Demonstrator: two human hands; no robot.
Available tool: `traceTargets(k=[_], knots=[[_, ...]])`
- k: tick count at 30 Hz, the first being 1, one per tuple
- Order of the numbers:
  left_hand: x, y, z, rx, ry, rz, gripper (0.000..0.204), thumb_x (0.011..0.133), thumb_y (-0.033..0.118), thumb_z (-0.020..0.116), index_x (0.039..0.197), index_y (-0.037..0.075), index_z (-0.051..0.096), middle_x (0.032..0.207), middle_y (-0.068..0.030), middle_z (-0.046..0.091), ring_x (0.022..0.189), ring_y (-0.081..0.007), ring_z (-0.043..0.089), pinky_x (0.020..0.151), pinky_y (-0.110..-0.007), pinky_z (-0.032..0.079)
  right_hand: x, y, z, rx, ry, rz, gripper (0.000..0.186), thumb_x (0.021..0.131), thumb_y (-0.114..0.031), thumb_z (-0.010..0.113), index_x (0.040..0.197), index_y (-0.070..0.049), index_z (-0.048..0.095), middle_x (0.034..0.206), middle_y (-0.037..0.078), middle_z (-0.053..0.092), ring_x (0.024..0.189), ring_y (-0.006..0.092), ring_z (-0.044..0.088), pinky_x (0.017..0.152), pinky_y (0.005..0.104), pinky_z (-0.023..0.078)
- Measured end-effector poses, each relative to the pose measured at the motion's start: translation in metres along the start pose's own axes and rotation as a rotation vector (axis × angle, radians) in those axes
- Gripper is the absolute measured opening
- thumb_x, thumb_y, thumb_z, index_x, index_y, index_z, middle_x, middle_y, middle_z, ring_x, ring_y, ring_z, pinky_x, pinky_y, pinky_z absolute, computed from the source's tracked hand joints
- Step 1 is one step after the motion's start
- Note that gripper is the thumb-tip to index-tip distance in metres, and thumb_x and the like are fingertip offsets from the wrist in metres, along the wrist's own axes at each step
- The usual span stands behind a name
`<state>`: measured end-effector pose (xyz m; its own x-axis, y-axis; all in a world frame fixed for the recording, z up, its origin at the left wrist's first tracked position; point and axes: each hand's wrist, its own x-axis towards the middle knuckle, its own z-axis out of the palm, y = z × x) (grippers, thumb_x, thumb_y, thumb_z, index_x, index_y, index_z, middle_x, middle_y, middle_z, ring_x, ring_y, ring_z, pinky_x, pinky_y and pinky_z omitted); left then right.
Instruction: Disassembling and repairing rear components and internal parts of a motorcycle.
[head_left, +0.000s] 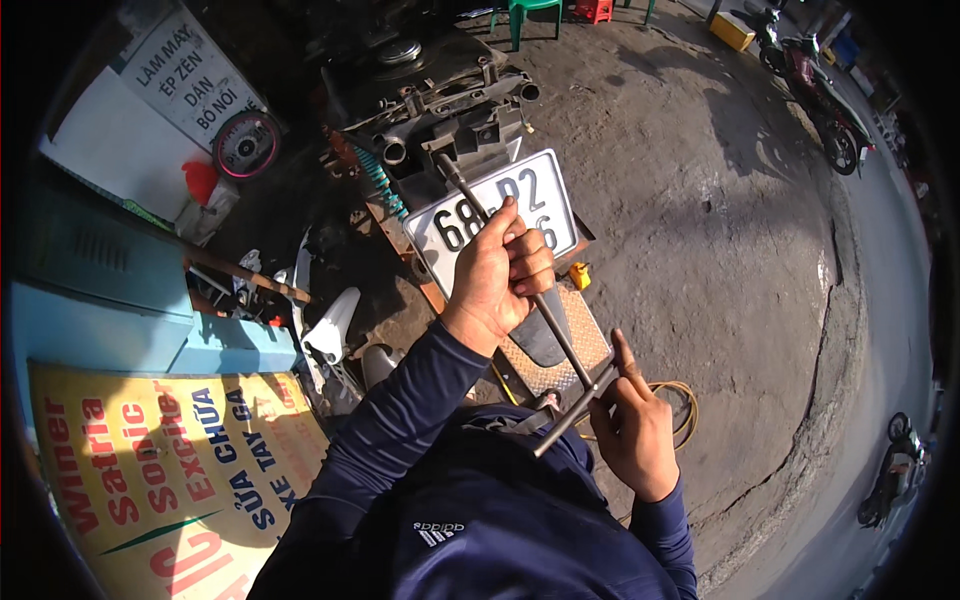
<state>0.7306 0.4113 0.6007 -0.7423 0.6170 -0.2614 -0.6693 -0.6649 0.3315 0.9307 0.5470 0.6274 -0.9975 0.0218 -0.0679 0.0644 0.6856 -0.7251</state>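
A long steel T-handle socket wrench (pixel 563 340) runs slantwise from the motorbike's rear down toward my body. My left hand (pixel 497 275) is closed round its shaft, in front of a white licence plate (pixel 556 200). At the near end, my right hand (pixel 637 435) grips one side of the crossbar, its index finger stretched forward. The wrench's far tip meets the dark motorbike rear frame (pixel 480 140) above the plate; whether it sits on a bolt I cannot tell. My left hand covers part of the plate.
Under the plate lies a rusty checkered metal ramp (pixel 590 325), with a small yellow object (pixel 579 275) beside it. A coiled yellow hose (pixel 688 410) lies right of my right hand. White fairing parts (pixel 332 325) and a yellow signboard (pixel 170 470) are at left. Motorbikes (pixel 825 100) stand far right.
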Motion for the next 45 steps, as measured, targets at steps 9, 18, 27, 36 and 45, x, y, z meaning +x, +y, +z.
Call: traceTargets(k=[9,18,27,36,45], knots=[[0.009,0.008,-0.011,0.057,0.009,-0.034,0.040,0.099,0.037,0.051,0.068,0.018,0.034,0.056,0.0061,0.021,0.044,-0.0062,0.019,0.040,-0.023,0.016,-0.011,-0.009,0.002,0.062,-0.285,-0.232,0.020,0.074,-0.003,0.072,0.083,-0.002,0.055,0.139,0.028,0.045,0.076,0.0389,0.066,0.068,0.0378,0.055],[0.017,0.009,-0.014,-0.028,0.004,0.009,0.040,0.099,0.034,0.053,0.068,0.016,0.035,0.058,0.0062,0.024,0.048,-0.0069,0.023,0.042,-0.023,0.022,0.016,-0.002,0.026,0.007,0.388,-0.048,0.030,0.073,-0.005,0.077,0.082,0.000,0.049,0.108,0.020,0.066,0.061,0.0293,0.063,0.057,0.0360,0.051],[0.003,-0.014,-0.012,-0.097,-0.094,0.000,0.043,0.102,0.038,0.043,0.067,0.015,0.037,0.055,0.0064,0.021,0.044,-0.0061,0.020,0.037,-0.021,0.019,-0.010,0.011,0.015,0.237,0.416,-0.167,0.035,0.082,-0.020,0.074,0.104,0.004,0.061,0.086,0.016,0.065,0.072,0.0254,0.067,0.067,0.0337,0.054],[0.000,-0.005,-0.007,-0.099,-0.059,0.020,0.041,0.102,0.033,0.046,0.066,0.015,0.037,0.057,0.0065,0.023,0.045,-0.0050,0.021,0.037,-0.020,0.019,-0.010,0.020,0.012,0.647,0.189,-0.082,0.022,0.085,-0.017,0.066,0.089,0.005,0.066,0.086,0.023,0.066,0.076,0.0309,0.065,0.073,0.0367,0.053],[0.001,-0.006,-0.007,-0.051,0.035,0.069,0.039,0.102,0.031,0.047,0.068,0.015,0.038,0.058,0.0058,0.024,0.047,-0.0044,0.024,0.039,-0.020,0.020,0.010,0.006,-0.011,0.804,-0.405,0.324,0.035,0.089,-0.026,0.067,0.087,0.008,0.064,0.096,0.026,0.066,0.089,0.0383,0.066,0.084,0.0380,0.051]])
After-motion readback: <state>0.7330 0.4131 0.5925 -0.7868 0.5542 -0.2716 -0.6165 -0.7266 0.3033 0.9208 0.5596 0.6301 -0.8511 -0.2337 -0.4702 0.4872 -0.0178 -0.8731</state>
